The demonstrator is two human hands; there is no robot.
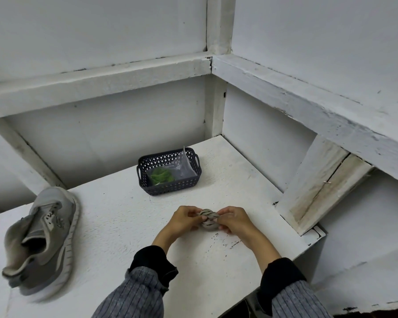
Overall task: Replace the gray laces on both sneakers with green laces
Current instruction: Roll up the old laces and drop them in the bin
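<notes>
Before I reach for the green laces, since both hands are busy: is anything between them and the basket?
Nothing visible: bare white shelf lies between the hands and the dark basket. The green laces sit inside a clear plastic bag, though.

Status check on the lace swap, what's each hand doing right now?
Left hand and right hand both pinch the bundled gray lace. Green laces bagged in the basket. Sneaker unlaced, untouched. Nothing in the way.

Both hands, left hand [183, 220] and right hand [233, 219], pinch a wound gray lace bundle [208, 222] on the white surface [115, 216]; beyond the bundle sits a dark basket [170, 188] holding green laces [162, 176], and a laceless sneaker [43, 239] lies far to its left.
</notes>
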